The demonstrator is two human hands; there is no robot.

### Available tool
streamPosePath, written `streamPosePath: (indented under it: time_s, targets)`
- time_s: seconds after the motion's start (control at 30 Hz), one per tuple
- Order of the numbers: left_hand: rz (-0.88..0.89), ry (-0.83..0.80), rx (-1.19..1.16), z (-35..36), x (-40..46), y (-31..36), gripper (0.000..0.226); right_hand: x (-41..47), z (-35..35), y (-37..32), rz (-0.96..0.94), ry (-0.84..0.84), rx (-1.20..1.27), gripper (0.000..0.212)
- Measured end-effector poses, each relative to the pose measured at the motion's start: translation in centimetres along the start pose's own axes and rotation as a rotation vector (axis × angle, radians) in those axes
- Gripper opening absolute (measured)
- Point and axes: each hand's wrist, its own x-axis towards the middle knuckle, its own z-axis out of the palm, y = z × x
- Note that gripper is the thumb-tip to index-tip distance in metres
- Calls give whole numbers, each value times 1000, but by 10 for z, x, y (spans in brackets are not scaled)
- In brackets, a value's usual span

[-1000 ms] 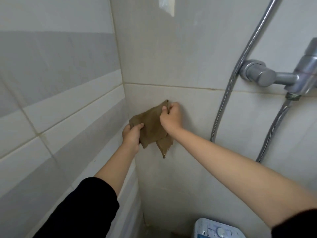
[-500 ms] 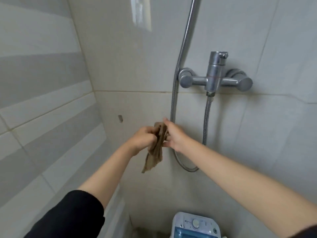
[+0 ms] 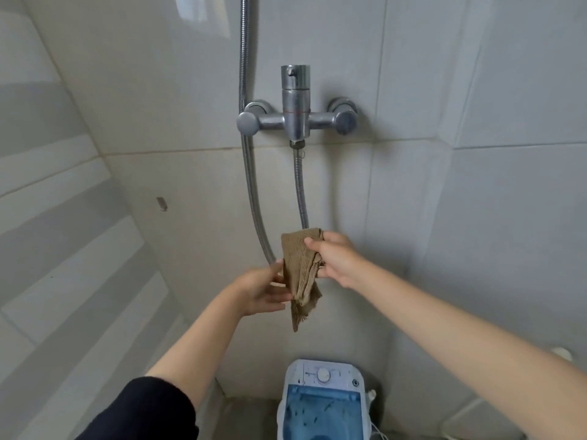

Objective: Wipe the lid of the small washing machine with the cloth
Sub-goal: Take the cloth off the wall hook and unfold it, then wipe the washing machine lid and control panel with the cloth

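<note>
A folded brown cloth (image 3: 300, 274) hangs in the air in front of the tiled wall. My right hand (image 3: 336, 258) grips its upper part with thumb and fingers. My left hand (image 3: 265, 292) touches the cloth's left side, fingers spread along it. Far below, at the bottom edge of the view, stands the small washing machine (image 3: 324, 404), white with a round dial on its panel. Its translucent blue lid (image 3: 322, 419) is shut and lies well under both hands.
A chrome shower mixer (image 3: 297, 117) is fixed to the wall above my hands. Its metal hose (image 3: 252, 201) runs down behind the cloth. Tiled walls close in on the left and right. A thin white cord hangs at the machine's right side.
The view has swung right and down, so the mixer is now central and more of the washing machine shows. The cloth has gone from spread on the wall to folded between both hands.
</note>
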Motion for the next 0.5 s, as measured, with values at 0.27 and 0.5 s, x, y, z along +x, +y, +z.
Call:
streamPosePath:
  time_s: [0.27,0.5]
  targets:
    - [-134,-323,-355,53,28,-26,68,-37,-54,41,-70,0,-292,9]
    - [-46,-364,-195,78,50,-50,40,-27,-79,95,-86,413,-311,7]
